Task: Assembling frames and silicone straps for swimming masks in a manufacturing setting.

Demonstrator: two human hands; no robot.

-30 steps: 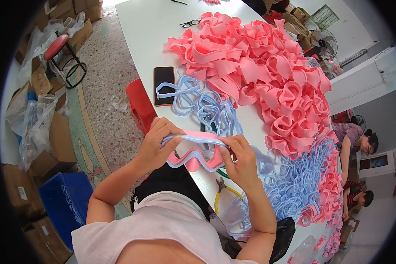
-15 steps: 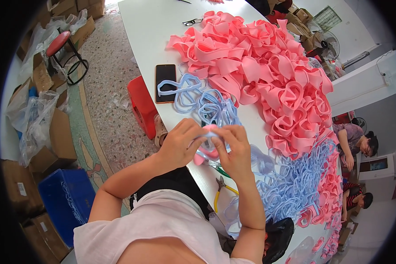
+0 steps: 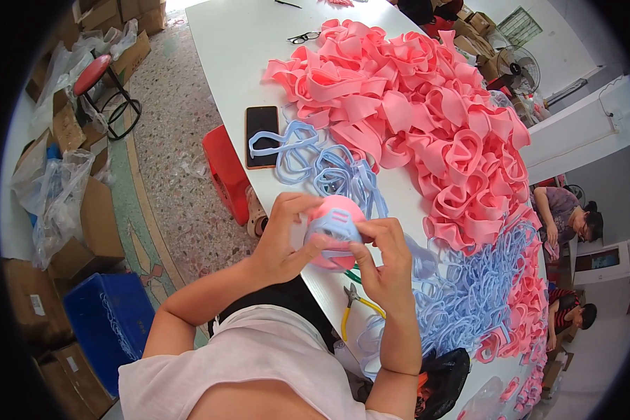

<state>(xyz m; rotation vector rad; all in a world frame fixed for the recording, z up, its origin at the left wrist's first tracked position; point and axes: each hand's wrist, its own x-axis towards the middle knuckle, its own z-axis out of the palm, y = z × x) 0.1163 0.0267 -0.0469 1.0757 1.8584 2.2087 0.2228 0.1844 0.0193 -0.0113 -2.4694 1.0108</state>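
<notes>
Leftward sits a blue plastic bin; next, a smartphone lies on a white table. Over its near edge, the left hand grips a bent pink-and-blue goggle frame, the right hand pinching its right side; beyond, pink bands and pale-blue loops lie heaped.

Left hand holds the left side of a pink-and-blue piece, right hand pinches its right. From here I see pliers on the white table, near the right forearm; blue loops, one across a phone; pink pile beyond; blue heap to the right.
</notes>
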